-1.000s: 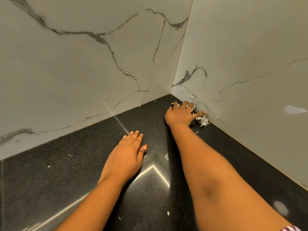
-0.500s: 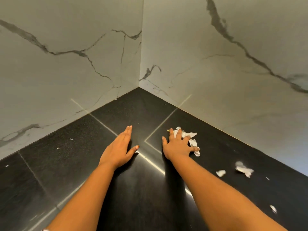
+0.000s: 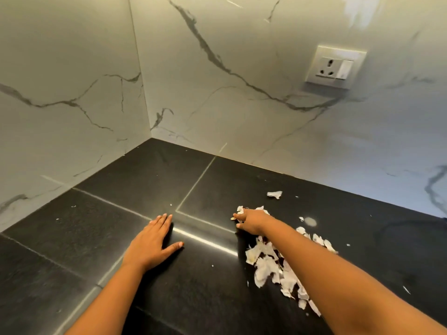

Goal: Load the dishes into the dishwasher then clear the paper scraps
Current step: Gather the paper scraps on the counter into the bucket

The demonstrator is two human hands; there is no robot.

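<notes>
White torn paper scraps (image 3: 268,267) lie in a loose heap on the black counter (image 3: 145,180), under and beside my right forearm. My right hand (image 3: 251,221) lies on the far end of that heap, fingers out on the scraps, and part of the pile is hidden beneath it. One separate scrap (image 3: 274,194) sits further back, toward the wall. My left hand (image 3: 150,243) rests flat on the counter, fingers straight, thumb spread, holding nothing. No dishes or dishwasher are in view.
White marble walls (image 3: 72,117) meet in a corner behind the counter. A wall socket with a switch (image 3: 335,65) sits high on the right wall. Tiny white crumbs (image 3: 406,290) dot the counter to the right.
My right hand has swept right and back from the corner, dragging scraps into a larger heap. The view turned right, bringing the socket in. My left hand stays flat on the counter.
</notes>
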